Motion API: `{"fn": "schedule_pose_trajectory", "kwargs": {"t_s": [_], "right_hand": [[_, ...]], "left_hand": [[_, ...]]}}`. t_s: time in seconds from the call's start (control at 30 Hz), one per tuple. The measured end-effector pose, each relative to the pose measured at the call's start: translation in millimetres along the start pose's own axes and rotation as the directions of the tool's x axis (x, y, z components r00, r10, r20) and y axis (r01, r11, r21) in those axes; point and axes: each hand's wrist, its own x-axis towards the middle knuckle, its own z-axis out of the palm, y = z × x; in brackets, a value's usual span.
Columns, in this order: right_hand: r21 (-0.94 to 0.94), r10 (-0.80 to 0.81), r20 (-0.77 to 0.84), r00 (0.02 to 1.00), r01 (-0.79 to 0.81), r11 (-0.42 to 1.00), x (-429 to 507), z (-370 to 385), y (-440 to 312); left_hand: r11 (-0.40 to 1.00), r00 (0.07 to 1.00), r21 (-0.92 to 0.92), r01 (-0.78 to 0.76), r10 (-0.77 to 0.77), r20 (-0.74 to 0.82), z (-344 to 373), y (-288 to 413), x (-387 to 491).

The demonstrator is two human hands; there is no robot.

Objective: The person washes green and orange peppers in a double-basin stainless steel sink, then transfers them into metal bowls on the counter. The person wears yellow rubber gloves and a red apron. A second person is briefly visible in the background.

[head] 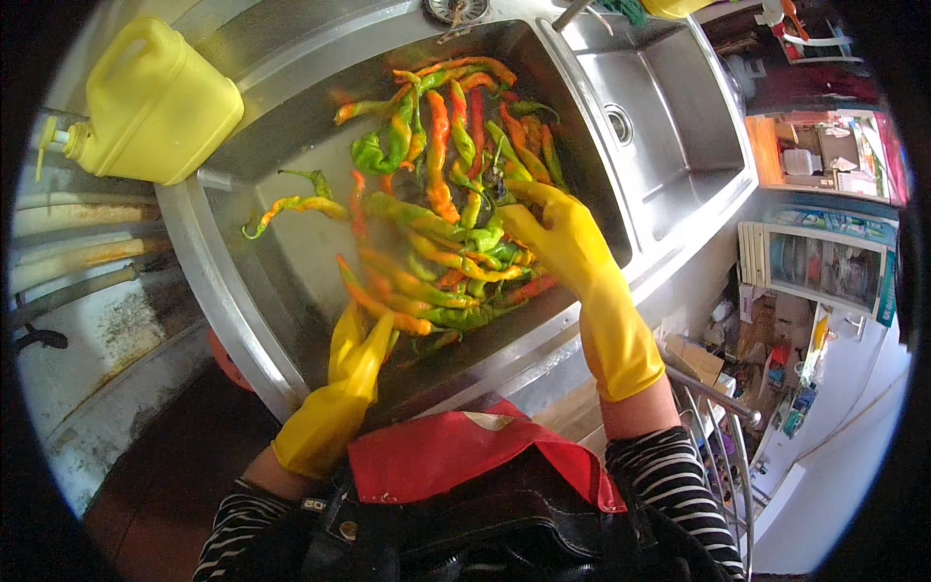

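Many long green, orange and red chili peppers (436, 160) lie in water in the left basin of a stainless steel sink (218, 284). My left hand (356, 371), in a yellow rubber glove, reaches into the near left part of the basin, its fingers at the edge of the pile beside an orange pepper; whether it grips one is hidden. At the pile's right side is my right hand (564, 233), also gloved in yellow, with thumb and forefinger at green peppers and a dark, withered piece (494, 182). Its grip cannot be made out. One curled pepper (291, 211) floats apart at the left.
A yellow plastic jug (164, 102) stands at the sink's far left corner. The second basin (647, 109) adjoins on the right, beyond a metal divider. A round drain strainer (457, 9) is at the far rim. Metal railing (727, 407) stands at my right; pipes run along the left.
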Motion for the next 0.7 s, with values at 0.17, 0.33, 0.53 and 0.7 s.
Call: {"fn": "schedule_pose_trajectory", "kwargs": {"t_s": [0.17, 0.33, 0.53, 0.7], "right_hand": [[0.370, 0.156, 0.107, 0.982, -0.185, 0.910, -36, 3, -29], [0.422, 0.109, 0.107, 0.988, -0.145, 0.895, -72, 1, -50], [-0.043, -0.239, -0.152, 0.959, 0.235, 0.971, -102, 19, -67], [-0.348, -0.378, -0.162, 0.912, 0.305, 0.886, -116, 28, -71]], "left_hand": [[0.954, 0.982, 0.259, -0.153, 0.176, -0.068, -4, 13, -26], [0.782, 0.828, 0.272, -0.560, 0.524, 0.199, -3, 46, -49], [0.087, 0.354, 0.470, -0.878, 0.780, 0.517, 37, 80, -46], [0.885, 0.843, -0.181, -0.429, 0.464, 0.271, 72, 80, -59]]}}
